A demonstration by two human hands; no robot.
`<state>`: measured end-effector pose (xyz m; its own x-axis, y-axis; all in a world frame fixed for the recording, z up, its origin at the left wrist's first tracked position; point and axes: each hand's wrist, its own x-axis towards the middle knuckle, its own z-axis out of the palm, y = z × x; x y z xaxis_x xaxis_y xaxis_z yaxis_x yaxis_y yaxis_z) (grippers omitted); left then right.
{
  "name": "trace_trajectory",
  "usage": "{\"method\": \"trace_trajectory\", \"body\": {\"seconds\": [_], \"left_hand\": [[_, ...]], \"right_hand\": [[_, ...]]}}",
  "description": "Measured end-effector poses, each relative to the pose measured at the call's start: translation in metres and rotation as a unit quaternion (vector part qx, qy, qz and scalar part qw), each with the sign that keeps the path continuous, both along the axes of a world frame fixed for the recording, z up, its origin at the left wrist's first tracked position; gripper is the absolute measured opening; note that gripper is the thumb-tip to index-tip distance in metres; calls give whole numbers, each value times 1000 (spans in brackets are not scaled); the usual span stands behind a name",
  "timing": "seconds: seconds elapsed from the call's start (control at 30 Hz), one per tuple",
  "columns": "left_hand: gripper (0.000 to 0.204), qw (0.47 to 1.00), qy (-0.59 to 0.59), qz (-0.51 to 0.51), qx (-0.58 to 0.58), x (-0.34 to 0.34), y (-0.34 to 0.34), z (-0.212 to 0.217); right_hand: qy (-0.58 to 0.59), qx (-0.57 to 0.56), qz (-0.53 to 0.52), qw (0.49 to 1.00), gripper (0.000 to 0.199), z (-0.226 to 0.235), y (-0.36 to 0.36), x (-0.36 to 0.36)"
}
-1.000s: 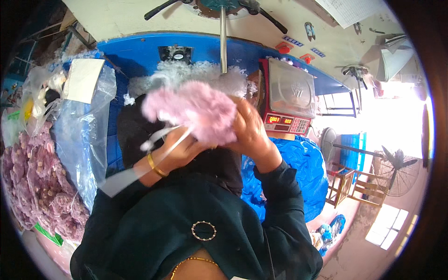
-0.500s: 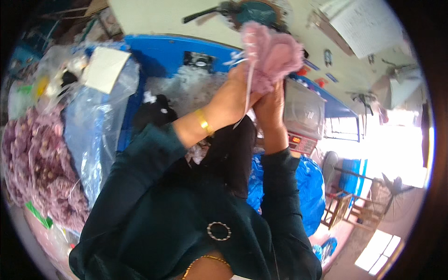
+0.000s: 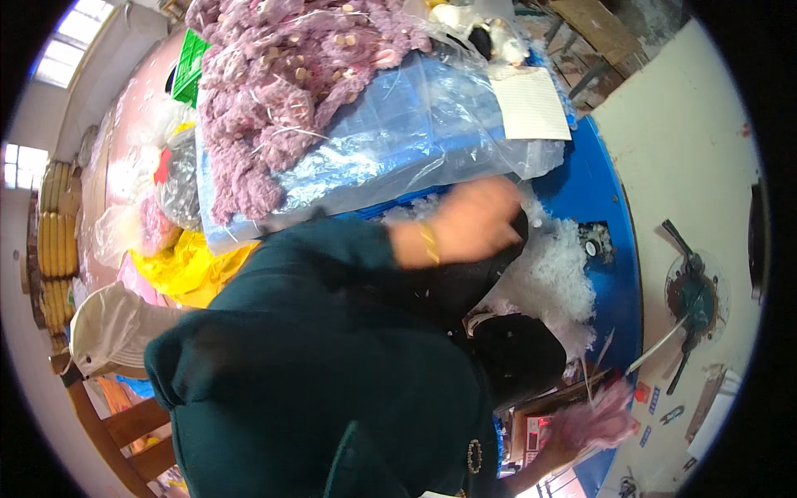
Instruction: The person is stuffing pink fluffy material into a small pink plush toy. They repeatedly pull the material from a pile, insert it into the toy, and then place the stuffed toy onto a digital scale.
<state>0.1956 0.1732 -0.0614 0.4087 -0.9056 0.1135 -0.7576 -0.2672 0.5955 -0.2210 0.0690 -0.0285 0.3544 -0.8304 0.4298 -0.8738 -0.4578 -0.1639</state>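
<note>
My left hand [image 3: 477, 222], with a yellow band at its wrist, is over my dark-trousered leg beside a clear plastic-covered blue crate. Motion smears its fingers, so I cannot tell what they do. At the lower right my right hand [image 3: 548, 458] grips a fluffy pink plush piece [image 3: 596, 415], blurred, near the table edge. A thin white strip rises from beside the plush toward the table. On the plastic sheet [image 3: 365, 145] lies a heap of mauve-pink plush pieces [image 3: 282, 91] with white ties and small pale bits on them.
A paper sheet [image 3: 535, 104] lies on the plastic. White stuffing [image 3: 544, 278] fills the space by my knees. A dark green machine part with black handles [image 3: 691, 299] sits on the pale table [image 3: 672, 158]. A red scale [image 3: 535, 436] stands near my right hand; yellow bags [image 3: 195, 270] lie behind.
My view has swung left toward the plush heap. My left hand has come away from the pink plush piece and over beside the crate; my right hand still holds the piece.
</note>
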Motion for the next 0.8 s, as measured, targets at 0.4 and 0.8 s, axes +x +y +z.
{"method": "trace_trajectory", "body": {"seconds": [0.4,0.8], "left_hand": [[27,852,-240,452,108,185,190,-104],[55,804,-63,587,75,182,115,-85]], "right_hand": [[124,411,-108,897,39,-6,-16,-114],[-99,496,103,856,38,14,-26,39]]}}
